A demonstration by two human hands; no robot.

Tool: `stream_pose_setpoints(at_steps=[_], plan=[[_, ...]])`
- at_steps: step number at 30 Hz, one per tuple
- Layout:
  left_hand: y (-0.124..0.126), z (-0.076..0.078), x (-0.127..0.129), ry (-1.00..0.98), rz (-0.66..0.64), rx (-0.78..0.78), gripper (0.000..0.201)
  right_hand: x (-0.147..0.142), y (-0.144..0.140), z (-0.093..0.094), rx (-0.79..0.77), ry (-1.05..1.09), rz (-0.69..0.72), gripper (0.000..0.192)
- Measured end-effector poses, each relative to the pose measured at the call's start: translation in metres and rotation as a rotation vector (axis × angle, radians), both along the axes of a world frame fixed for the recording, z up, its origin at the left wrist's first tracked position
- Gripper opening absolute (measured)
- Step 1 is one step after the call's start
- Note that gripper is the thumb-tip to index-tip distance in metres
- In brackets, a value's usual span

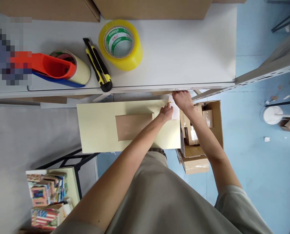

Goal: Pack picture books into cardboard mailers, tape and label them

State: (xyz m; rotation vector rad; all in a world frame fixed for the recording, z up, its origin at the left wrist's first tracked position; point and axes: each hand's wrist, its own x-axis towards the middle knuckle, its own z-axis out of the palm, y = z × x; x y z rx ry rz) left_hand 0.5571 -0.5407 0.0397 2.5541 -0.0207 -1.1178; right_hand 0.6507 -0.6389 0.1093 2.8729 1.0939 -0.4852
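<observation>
A white paper sheet [175,112] lies at the right end of a cream board [98,130], below the shelf's front edge. My left hand [166,112] rests at the sheet's left side with bent fingers, beside a small orange spot. What those fingers hold, if anything, is too small to tell. Just right of it, my right hand [183,100] is closed at the sheet's upper end, close under the shelf edge; its fingertips are partly hidden. A small closed cardboard box [133,127] sits on the middle of the board, left of my left forearm.
On the white shelf [183,52] are yellow tape [135,53], a utility knife [98,66] and a red tape dispenser [52,66]. An open carton [218,123] of small boxes stands right of the board. Books [47,188] are stacked lower left; a metal upright [261,70] rises right.
</observation>
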Motion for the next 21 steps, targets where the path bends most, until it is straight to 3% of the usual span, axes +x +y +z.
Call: stream_pose_setpoints(at_steps=[9, 13, 18, 21], plan=[[-0.014, 0.006, 0.010, 0.059, 0.071, 0.009, 0.102, -0.003, -0.013, -0.002, 0.034, -0.058, -0.194, 0.042], [-0.016, 0.008, 0.011, 0.078, 0.082, 0.003, 0.103, -0.011, -0.031, 0.008, 0.165, -0.158, -0.357, 0.045], [-0.003, 0.021, -0.003, 0.075, 0.120, -0.081, 0.090, -0.056, -0.054, 0.042, 0.416, -0.261, -0.533, 0.044], [0.017, 0.032, -0.027, -0.086, 0.244, -0.265, 0.082, -0.102, -0.056, 0.061, 0.596, -0.214, -0.643, 0.040]])
